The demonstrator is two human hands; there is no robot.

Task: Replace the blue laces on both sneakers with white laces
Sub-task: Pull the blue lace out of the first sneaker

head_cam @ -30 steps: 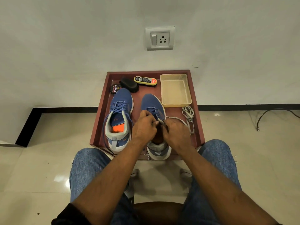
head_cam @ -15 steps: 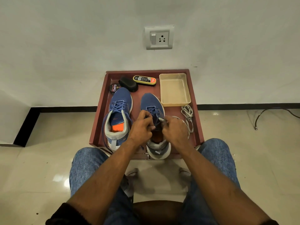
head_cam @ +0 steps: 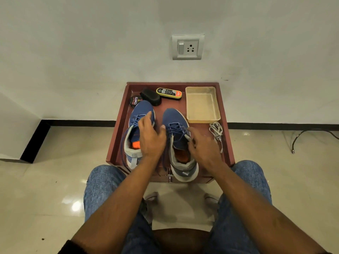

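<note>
Two blue sneakers stand side by side on a maroon tray-top stand, both threaded with blue laces. My left hand hovers with fingers straight and spread over the left sneaker, holding nothing. My right hand is at the right side of the right sneaker, its fingers curled at the upper eyelets and pinching a pale lace end. Blue lace ends trail off the front of the stand. A bundle of white laces lies right of the sneakers.
At the back of the stand are a polish tin, a black brush, a yellow-edged polish applicator and a beige tray. My knees in jeans flank the stand's front. A wall socket and a floor cable lie beyond.
My left hand let go of the right sneaker's laces, opened and lifted left over the left sneaker. My right hand stayed at the right sneaker's eyelets.
</note>
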